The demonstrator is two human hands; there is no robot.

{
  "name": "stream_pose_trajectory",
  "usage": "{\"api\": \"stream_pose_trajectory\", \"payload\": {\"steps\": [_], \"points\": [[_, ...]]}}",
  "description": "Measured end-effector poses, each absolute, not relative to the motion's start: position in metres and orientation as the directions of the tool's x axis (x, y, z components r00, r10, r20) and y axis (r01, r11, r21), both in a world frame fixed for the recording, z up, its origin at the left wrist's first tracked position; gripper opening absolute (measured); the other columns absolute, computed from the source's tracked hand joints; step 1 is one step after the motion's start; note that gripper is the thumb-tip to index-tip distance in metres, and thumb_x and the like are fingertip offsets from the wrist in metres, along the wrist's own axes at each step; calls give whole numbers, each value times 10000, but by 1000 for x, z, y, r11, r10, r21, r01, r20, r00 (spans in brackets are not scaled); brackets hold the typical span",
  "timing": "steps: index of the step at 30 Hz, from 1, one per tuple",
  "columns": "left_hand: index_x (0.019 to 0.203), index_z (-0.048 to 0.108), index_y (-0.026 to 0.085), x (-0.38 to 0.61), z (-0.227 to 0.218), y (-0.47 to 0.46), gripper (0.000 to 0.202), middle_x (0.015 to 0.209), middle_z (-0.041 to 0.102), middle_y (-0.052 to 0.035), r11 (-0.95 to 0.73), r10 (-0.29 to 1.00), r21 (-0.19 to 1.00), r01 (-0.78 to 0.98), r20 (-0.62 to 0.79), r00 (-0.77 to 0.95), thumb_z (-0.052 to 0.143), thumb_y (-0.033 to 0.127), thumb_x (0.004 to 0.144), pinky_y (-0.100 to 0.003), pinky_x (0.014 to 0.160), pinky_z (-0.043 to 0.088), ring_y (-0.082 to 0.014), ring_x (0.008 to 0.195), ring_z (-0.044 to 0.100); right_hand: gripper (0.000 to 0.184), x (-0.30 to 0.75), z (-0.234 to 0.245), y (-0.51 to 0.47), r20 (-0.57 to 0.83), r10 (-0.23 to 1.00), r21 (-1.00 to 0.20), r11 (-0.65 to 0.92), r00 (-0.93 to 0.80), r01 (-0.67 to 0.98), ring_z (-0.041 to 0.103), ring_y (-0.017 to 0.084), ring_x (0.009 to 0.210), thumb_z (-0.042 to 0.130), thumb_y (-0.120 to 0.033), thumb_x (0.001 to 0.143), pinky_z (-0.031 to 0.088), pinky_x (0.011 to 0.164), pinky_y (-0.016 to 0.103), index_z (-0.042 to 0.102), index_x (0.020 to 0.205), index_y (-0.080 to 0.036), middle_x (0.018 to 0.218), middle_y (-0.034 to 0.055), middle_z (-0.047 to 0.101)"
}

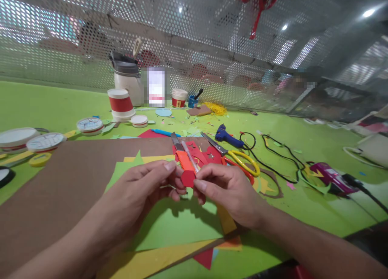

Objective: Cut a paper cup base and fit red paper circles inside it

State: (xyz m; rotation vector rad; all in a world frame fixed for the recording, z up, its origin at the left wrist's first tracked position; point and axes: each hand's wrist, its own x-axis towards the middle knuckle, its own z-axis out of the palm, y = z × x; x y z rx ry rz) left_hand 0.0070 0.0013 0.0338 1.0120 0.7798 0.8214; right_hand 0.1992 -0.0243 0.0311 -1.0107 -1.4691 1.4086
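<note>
Between my two hands is a small red paper hexagon (188, 179), raised over sheets of green paper (182, 226). My left hand (151, 180) pinches its left edge, thumb on top. The right edge sits between thumb and fingers of my right hand (226, 188). Just beyond lie an orange-handled utility knife (184, 159), a slim clear pen (190, 154) and red paper (212, 155) with star-shaped cut-outs. Scissors with yellow and orange handles (242, 161) rest to the right of them.
A blue glue gun (228, 137) with a black cord and a purple device (332, 178) lie right. Red-and-white tubs (121, 105), lids (90, 125) and a lit phone (156, 87) stand along the back and left. Brown board (60, 182) covers the left side.
</note>
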Motion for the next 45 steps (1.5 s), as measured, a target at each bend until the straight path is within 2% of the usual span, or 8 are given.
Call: {"api": "stream_pose_trajectory", "payload": {"steps": [5, 10, 20, 26, 29, 37, 41, 45], "points": [[791, 741, 145, 8, 30, 3, 289, 791, 718, -78, 365, 855, 884, -291, -195, 480, 524, 302, 899, -265, 679, 523, -184, 740, 629, 114, 199, 30, -24, 53, 952, -999, 51, -302, -16, 571, 114, 610, 656, -259, 848, 491, 613, 256, 645, 795, -159, 676, -8, 609], [784, 727, 152, 9, 29, 4, 286, 763, 698, -65, 349, 856, 890, -292, -176, 487, 528, 319, 905, -253, 672, 517, -174, 738, 619, 112, 200, 29, -24, 46, 950, -999, 39, -308, -27, 573, 116, 612, 656, -251, 849, 490, 618, 261, 648, 796, -153, 679, -3, 613], [731, 697, 203, 5, 27, 3, 166, 661, 627, 32, 261, 852, 964, -47, -208, 481, 680, 345, 815, -178, 623, 429, -93, 643, 527, 93, 201, 30, -23, -24, 927, -999, -38, -374, -31, 567, 111, 609, 633, -213, 848, 474, 611, 257, 630, 795, -137, 673, 3, 610], [725, 690, 218, 4, 25, 5, 149, 659, 647, 34, 218, 859, 976, -21, -182, 478, 702, 352, 791, -207, 647, 437, -109, 655, 555, 97, 203, 34, -22, 1, 939, -1000, -4, -345, -14, 579, 108, 610, 632, -209, 851, 482, 622, 257, 636, 784, -138, 692, 4, 618], [727, 692, 219, 4, 25, 4, 148, 671, 666, 27, 226, 859, 974, -24, -187, 476, 708, 354, 786, -214, 654, 447, -118, 670, 571, 119, 203, 34, -21, 5, 946, -1000, 2, -323, -9, 577, 105, 605, 629, -221, 867, 483, 631, 256, 646, 787, -135, 690, 6, 624], [723, 695, 216, 4, 23, 6, 154, 710, 682, 23, 201, 889, 978, -58, -157, 429, 699, 348, 803, -207, 660, 443, -119, 703, 576, 275, 204, 24, -18, 20, 954, -988, -27, -300, -151, 593, 111, 631, 534, -351, 957, 475, 644, 267, 654, 832, -137, 732, 27, 641], [727, 692, 215, 4, 23, 5, 166, 701, 675, 19, 170, 897, 985, -40, -138, 420, 696, 362, 805, -217, 675, 441, -126, 709, 568, 171, 202, 30, -21, 34, 950, -999, 22, -312, -42, 579, 110, 639, 603, -268, 902, 476, 643, 261, 652, 808, -134, 729, 20, 628], [733, 697, 223, 3, 23, 3, 161, 698, 664, 24, 176, 890, 984, -26, -148, 432, 693, 366, 807, -221, 682, 440, -128, 712, 566, 77, 200, 32, -23, 11, 952, -999, -1, -306, -41, 572, 106, 633, 670, -212, 823, 474, 628, 250, 632, 809, -147, 720, -2, 615]]}}
